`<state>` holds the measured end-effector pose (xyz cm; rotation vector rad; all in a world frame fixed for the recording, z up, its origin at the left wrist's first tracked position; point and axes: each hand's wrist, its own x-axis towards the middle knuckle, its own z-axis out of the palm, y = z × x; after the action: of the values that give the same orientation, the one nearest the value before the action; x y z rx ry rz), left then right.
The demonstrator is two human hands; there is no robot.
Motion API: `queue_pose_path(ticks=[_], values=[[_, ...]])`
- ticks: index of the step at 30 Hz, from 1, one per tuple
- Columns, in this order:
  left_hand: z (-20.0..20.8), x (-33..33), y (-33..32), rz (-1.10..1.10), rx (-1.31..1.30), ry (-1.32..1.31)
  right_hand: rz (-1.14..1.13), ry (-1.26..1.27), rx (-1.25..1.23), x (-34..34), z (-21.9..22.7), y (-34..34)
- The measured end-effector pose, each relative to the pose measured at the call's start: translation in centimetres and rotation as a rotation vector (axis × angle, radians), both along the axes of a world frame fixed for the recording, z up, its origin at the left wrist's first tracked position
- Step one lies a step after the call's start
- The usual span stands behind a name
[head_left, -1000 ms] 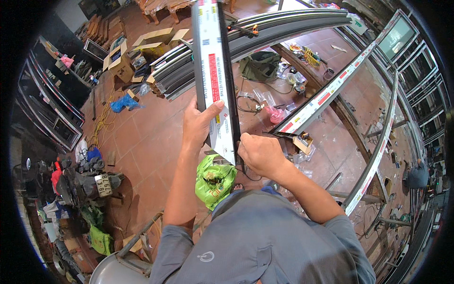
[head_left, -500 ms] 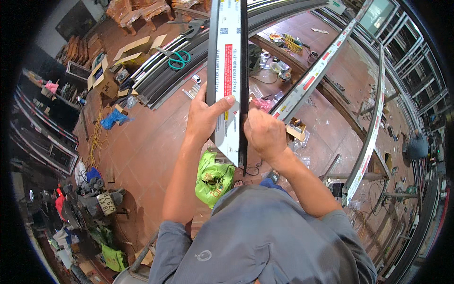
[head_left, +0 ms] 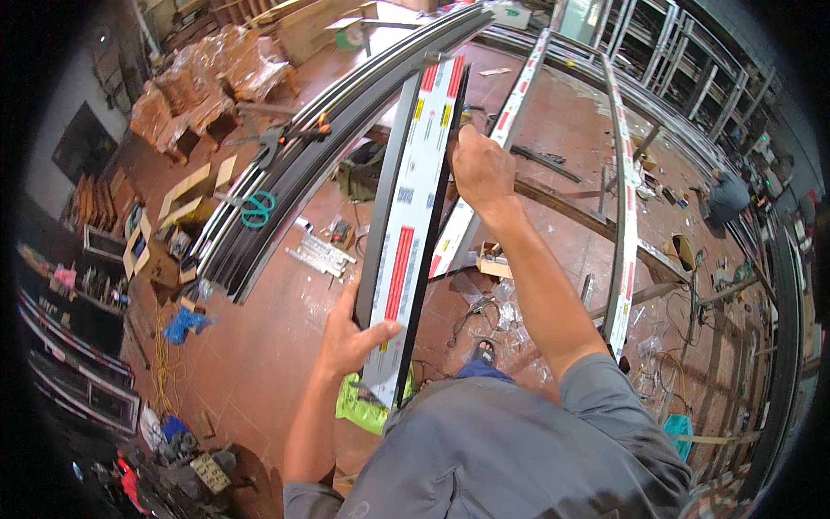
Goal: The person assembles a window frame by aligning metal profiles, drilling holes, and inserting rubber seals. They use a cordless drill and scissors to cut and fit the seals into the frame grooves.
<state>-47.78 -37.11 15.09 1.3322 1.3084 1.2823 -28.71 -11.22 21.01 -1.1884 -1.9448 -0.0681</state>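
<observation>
A dark-edged metal frame profile (head_left: 406, 203) with white, red-marked protective film slants away from my body. My left hand (head_left: 353, 339) is closed round its near part, thumb on the filmed face and fingers behind the left edge. At the far part of the profile's right edge, my right hand (head_left: 482, 170) is clenched in a fist. Whatever lies inside that fist is hidden. Below the profile's near end a lime-green bag (head_left: 356, 411) partly shows.
Dark profiles (head_left: 294, 182) lie stacked to the left, with teal-handled scissors (head_left: 258, 209) on them. Right of me run more filmed profiles (head_left: 622, 199) over a wooden beam (head_left: 571, 208). A small cardboard box (head_left: 494, 264) sits on the floor. Another person (head_left: 726, 199) crouches far right.
My right fist has moved along the profile's right edge from its near part to its far part. The left hand keeps its hold near the close end. The whole view has shifted.
</observation>
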Motion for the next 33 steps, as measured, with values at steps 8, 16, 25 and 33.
queue_pose_path(ticks=[8, 16, 25, 33], values=[[-0.5, 1.6, -0.1, -0.117, -0.103, -0.034, -0.178, 0.012, -0.114, 6.0, 1.1, 3.9], [-1.2, 2.8, 2.4, -0.214, -0.221, -0.044, -0.245, 0.107, -0.136, 13.1, -1.3, 7.0], [0.0, 4.5, 6.0, -0.346, -0.399, -0.032, 0.289, 1.187, -0.598, 26.0, -4.3, 10.1], [1.0, 9.0, 10.8, -0.427, -0.507, -0.002, 0.277, 1.117, -0.648, 36.7, -8.8, 10.8]])
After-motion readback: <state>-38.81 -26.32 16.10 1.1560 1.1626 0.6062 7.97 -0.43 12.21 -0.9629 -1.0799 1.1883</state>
